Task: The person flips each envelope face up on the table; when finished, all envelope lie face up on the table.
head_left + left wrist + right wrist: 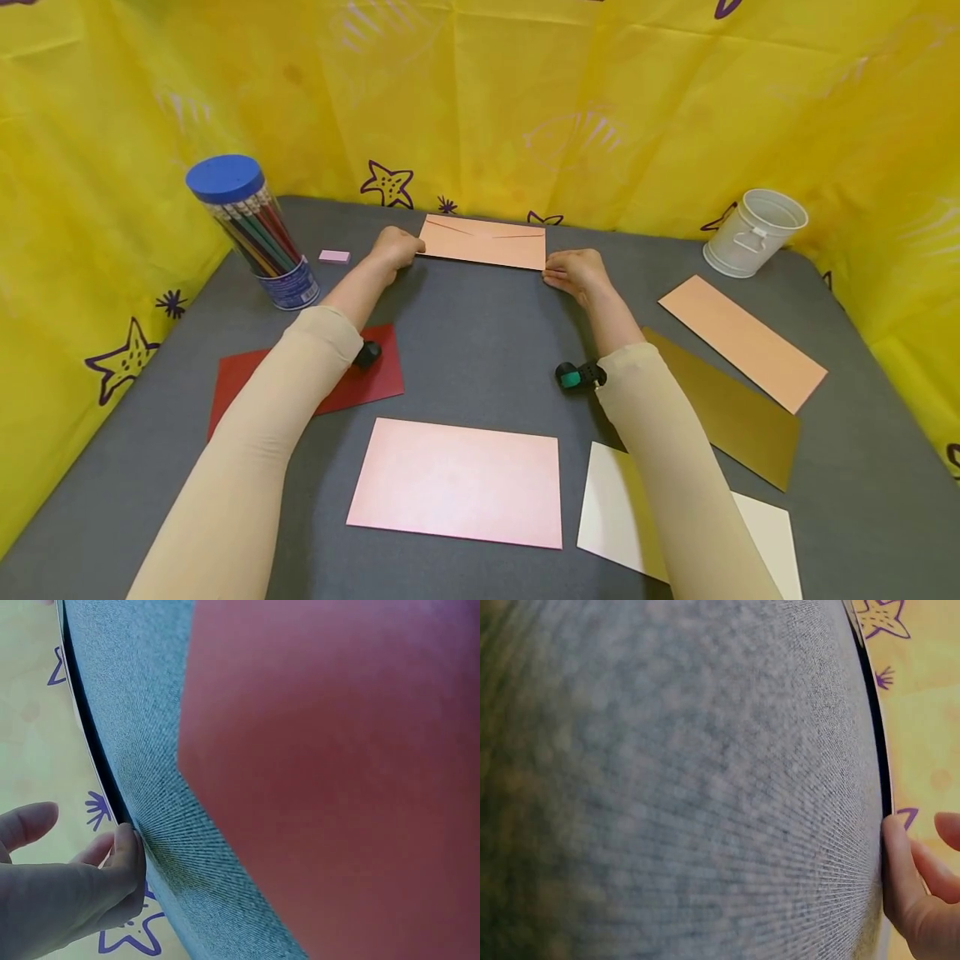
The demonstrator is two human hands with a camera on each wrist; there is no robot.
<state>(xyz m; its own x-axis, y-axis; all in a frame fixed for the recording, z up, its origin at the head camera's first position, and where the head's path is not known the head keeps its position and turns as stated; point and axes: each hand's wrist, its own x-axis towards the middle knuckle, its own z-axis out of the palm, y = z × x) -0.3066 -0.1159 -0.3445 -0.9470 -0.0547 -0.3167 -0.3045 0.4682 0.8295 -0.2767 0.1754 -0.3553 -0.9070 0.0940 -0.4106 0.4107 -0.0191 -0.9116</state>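
A peach-orange envelope lies near the back of the table, flap side up, with its flap lines visible. My left hand pinches its near left corner. At the near right corner, my right hand pinches the envelope between its fingers. The left wrist view catches the envelope edge-on as a thin line, ending at the fingertips of my left hand. A dark shadow strip runs beneath that edge. In the right wrist view, fingers of my right hand meet the other end.
Flat rectangular pieces lie around: red, pink, white, gold and peach. A blue-lidded pencil tub stands left, beside a pink eraser. A white metal bucket stands back right, before a yellow curtain.
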